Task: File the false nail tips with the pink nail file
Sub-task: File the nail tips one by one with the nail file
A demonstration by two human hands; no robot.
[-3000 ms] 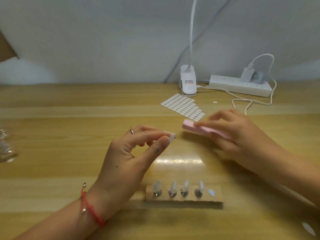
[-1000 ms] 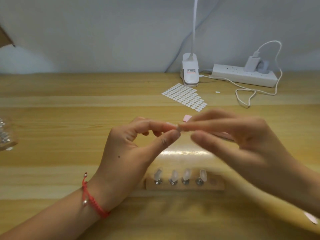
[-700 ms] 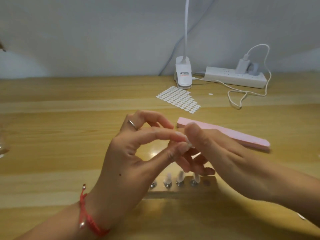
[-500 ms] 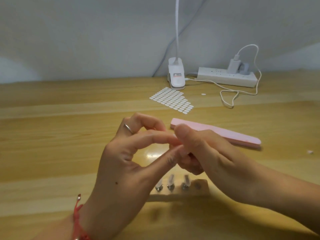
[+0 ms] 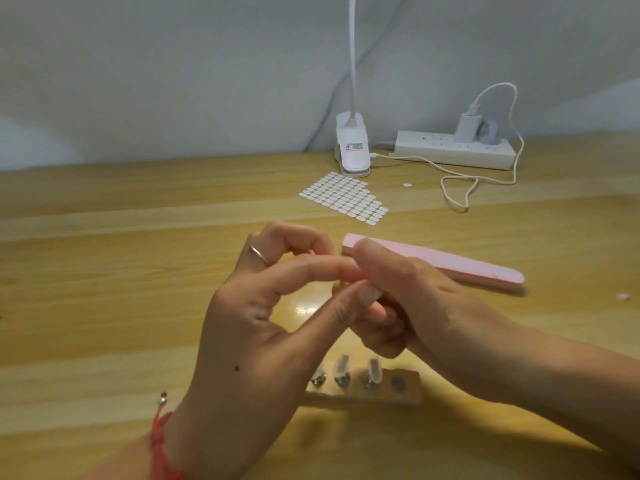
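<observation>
My left hand (image 5: 249,327) and my right hand (image 5: 426,306) meet fingertip to fingertip above the wooden table (image 5: 104,289). Left index finger and thumb pinch together, and my right thumb and curled fingers close on the same spot. The false nail tip they hold is almost wholly hidden between the fingertips. The pink nail file (image 5: 467,268) lies flat on the table just behind my right hand, with no hand on it. In front of my hands, a small wooden holder (image 5: 408,396) carries clear nail tips (image 5: 341,367) on metal pegs. Its left end is hidden by my left wrist.
A sheet of small white oval stickers (image 5: 346,197) lies beyond the file. At the back stand a white clip lamp (image 5: 352,150) and a power strip (image 5: 450,154) with a charger and looping cable (image 5: 460,195). A tiny white bit (image 5: 623,296) lies at far right.
My right hand put the pink file down on the table and came over to the left fingertips. Both hands now close together on the nail tip.
</observation>
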